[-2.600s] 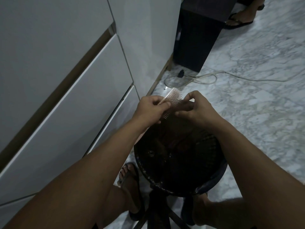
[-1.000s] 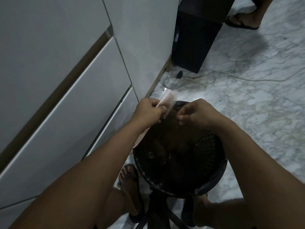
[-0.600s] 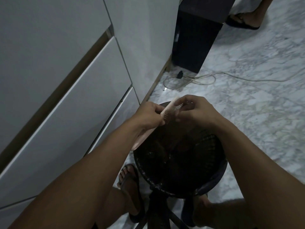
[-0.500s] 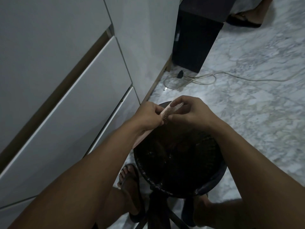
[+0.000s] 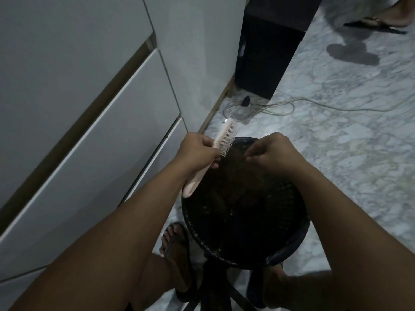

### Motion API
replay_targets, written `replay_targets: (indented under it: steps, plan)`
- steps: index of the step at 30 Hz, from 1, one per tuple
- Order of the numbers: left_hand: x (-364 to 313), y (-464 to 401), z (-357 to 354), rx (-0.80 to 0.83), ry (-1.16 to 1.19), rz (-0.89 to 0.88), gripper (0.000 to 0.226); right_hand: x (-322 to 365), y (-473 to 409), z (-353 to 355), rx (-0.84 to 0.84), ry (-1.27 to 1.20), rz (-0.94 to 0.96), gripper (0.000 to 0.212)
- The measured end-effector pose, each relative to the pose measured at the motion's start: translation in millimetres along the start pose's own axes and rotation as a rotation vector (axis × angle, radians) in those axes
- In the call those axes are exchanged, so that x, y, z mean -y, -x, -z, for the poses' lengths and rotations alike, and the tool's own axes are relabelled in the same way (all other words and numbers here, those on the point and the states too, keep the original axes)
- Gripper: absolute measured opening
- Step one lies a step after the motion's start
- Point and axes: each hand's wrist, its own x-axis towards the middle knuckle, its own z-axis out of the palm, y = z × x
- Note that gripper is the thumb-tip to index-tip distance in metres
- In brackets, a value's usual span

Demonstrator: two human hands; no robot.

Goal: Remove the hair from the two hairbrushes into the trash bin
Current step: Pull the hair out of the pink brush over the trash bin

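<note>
Both hands work above the round black mesh trash bin [image 5: 246, 254]: the left hand [image 5: 197, 151] grips the pale pink plastic hairbrush [image 5: 225, 139] by its handle at the bin's far-left rim, bristles facing right, while the right hand [image 5: 268, 153] has its fingertips pinched together over the bin's mouth (any strands between them are too fine to see). Loose hair could cling to the fingers or drift past the rim onto the marbled floor [image 5: 336, 153], since it weighs almost nothing.
</note>
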Motion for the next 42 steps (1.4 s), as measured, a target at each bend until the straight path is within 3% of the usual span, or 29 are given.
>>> replay_targets:
  steps: [3,7,11,15,23,27,30,34,39,42]
  plan:
    - [-1,2,-4,0.047,0.048,0.009,0.023,3,0,1,-0.018,-0.155,0.001,0.01]
    - [-8,8,-9,0.116,0.119,0.035,0.014,8,1,-8,-0.013,-0.229,-0.007,0.035]
    - [-8,8,-10,0.12,0.176,0.04,0.018,9,0,-10,-0.055,-0.162,0.021,0.014]
    - [-8,3,-7,0.002,0.219,0.014,0.025,10,3,-4,0.103,-0.042,-0.008,0.009]
    - [-10,4,-1,-0.018,0.183,-0.052,0.022,6,7,-2,0.363,0.235,-0.148,0.01]
    - [-12,6,1,0.028,0.219,-0.05,0.015,2,3,-5,0.266,0.249,-0.089,0.01]
    - [-10,9,-1,0.068,0.202,-0.063,0.007,1,-1,-8,0.115,0.289,-0.064,0.032]
    - [-5,6,-6,0.071,0.18,-0.065,0.009,4,-3,-8,-0.076,0.062,-0.085,0.032]
    - [-3,8,-10,0.118,0.162,-0.096,0.015,14,-1,-8,0.006,-0.153,-0.171,0.048]
    - [-1,9,-10,0.138,0.141,-0.121,0.018,17,1,-7,0.072,-0.241,-0.229,0.047]
